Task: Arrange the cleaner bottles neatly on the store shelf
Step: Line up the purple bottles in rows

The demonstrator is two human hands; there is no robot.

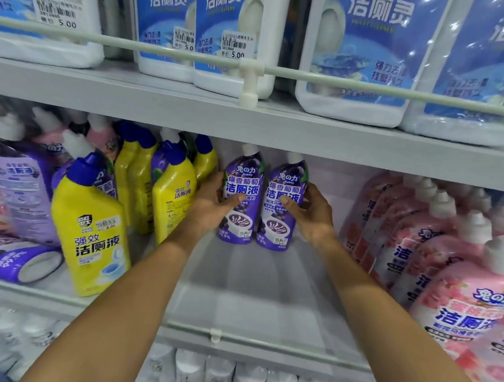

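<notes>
Two purple grape cleaner bottles (256, 197) are clasped at frame centre.
Left hand (211, 203) and right hand (308, 212) fingers are wrapped round them; the yellow bottles (171, 191) could be toppled by a sideways nudge.

The left hand (214, 202) and right hand (311, 212) each clasp an upright purple bottle (240, 196), (282, 204) side by side on the middle shelf (253, 291), between yellow bottles (90, 234) and pink bottles (435, 255).

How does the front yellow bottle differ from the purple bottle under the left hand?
The front yellow bottle has a blue cap; the purple bottle has a white one. The yellow bottle stands near the shelf's front edge with no hand on it; the purple one stands farther back with the left hand on it. The yellow one leans slightly; the purple one is upright. Both sit on the same shelf, labels forward.
</notes>
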